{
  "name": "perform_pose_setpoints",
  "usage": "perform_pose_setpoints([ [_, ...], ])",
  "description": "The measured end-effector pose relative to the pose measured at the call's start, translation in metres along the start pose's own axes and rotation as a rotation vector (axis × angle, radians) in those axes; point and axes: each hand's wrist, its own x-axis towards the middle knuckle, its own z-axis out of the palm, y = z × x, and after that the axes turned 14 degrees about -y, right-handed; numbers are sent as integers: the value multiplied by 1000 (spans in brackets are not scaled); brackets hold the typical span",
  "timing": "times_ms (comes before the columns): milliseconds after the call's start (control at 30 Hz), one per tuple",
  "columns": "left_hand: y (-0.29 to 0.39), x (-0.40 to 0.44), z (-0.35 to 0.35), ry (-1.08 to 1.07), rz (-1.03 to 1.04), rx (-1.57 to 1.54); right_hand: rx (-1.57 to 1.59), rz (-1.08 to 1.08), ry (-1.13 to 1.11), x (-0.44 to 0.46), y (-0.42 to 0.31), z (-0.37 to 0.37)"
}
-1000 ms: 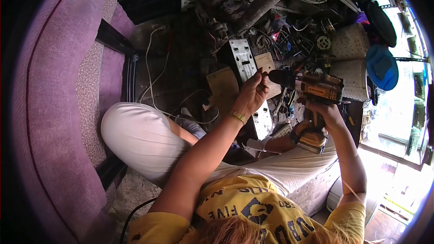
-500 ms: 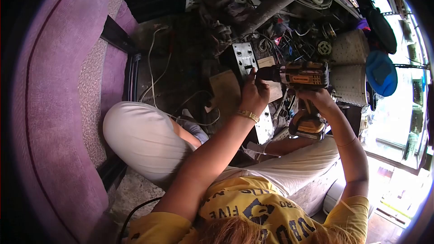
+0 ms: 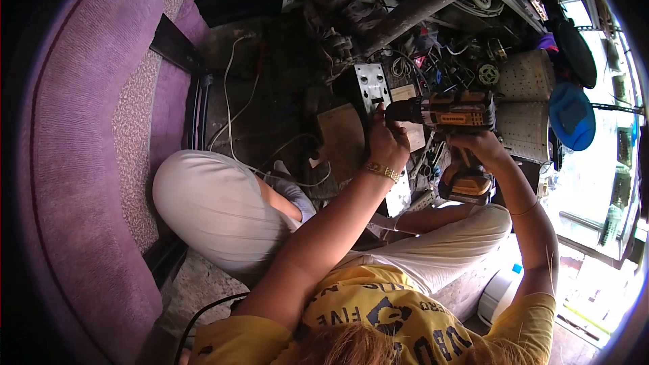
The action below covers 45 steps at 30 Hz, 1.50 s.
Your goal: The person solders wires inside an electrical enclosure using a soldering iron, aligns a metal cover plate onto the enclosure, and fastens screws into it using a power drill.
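My right hand [image 3: 475, 145] is wrapped round the handle of a black and orange cordless drill [image 3: 456, 112], whose chuck points left. Just at the chuck's tip is my left hand [image 3: 389, 142], its fingers pinched together on something too small to make out. Beneath that hand lies a long metal plate [image 3: 372, 83] with holes, on a dark body; the hand and wrist cover its middle. Pieces of brown cardboard [image 3: 340, 136] lie on both sides of the plate.
A purple padded seat [image 3: 88, 135] runs along the left. White cable [image 3: 230, 115] loops over the floor. Tools, wires and parts [image 3: 439, 61] are heaped at the back, under a thick slanting pipe [image 3: 433, 1]. Perforated panels [image 3: 524, 128] and a blue round object [image 3: 572, 116] stand right.
The drill and my right hand have moved left, bringing the chuck up to my left fingertips. My left hand has turned more upright and sits slightly lower over the plate.
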Motion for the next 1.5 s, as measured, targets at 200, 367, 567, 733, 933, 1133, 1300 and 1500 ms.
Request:
perform_pose_setpoints([
  [200,-1,-2,3,37,5,-9,46,42,-23,-3,-6,1],
  [367,0,0,2,45,-6,-21,10,57,-79,-1,-16,1],
  [567,-1,6,-11,6,12,-40,-155,-75,-120,11,-9,-11],
  [733,-2,3,-10,51,29,-44,-65,-137,-102,9,-29,4],
  [933,1,-1,-8,85,-2,41,-231,-9,-129,14,-24,-2],
  [1133,1,-5,-13,-6,-41,244,-205,257,-121,15,-48,7],
  [1300,-5,-14,-19,-50,34,437,-349,87,-124,19,-41,9],
  [1500,3,-26,-17,-171,-17,840,-184,51,-138,14,-41,9],
])
